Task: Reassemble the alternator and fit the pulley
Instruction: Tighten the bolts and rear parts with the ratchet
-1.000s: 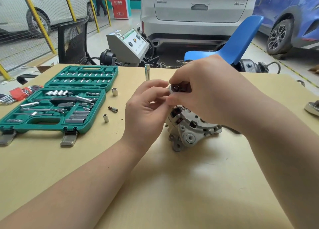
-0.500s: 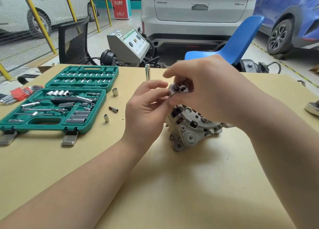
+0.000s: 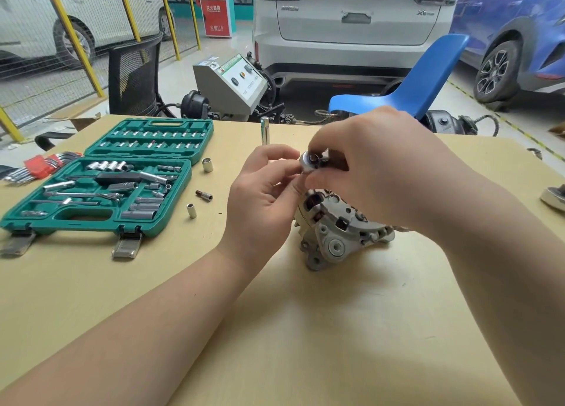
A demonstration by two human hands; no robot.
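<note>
**Pinching a small bright fitting above the alternator**

Curling over the top of the alternator (image 3: pixel 336 231), the right hand (image 3: pixel 382 173) closes its thumb and fingertips on a small round metal piece (image 3: pixel 310 161), shiny and ring-like with a dark centre; whether it is the pulley or a nut I cannot tell. The left hand (image 3: pixel 263 197) is half closed, its thumb and forefinger meeting the same piece from the left side. The alternator is a dull grey cast housing with ribbed openings showing coppery windings and a round mounting boss facing the camera. It stands on the pale wooden table (image 3: pixel 275 344), directly below both hands and partly hidden by the right palm. To the left lies an open green socket case (image 3: pixel 101 197) filled with chrome sockets and bits. Three loose sockets (image 3: pixel 207 164) sit on the table between the case and the left hand, and a tall chrome socket (image 3: pixel 264 130) stands upright farther back.
</note>
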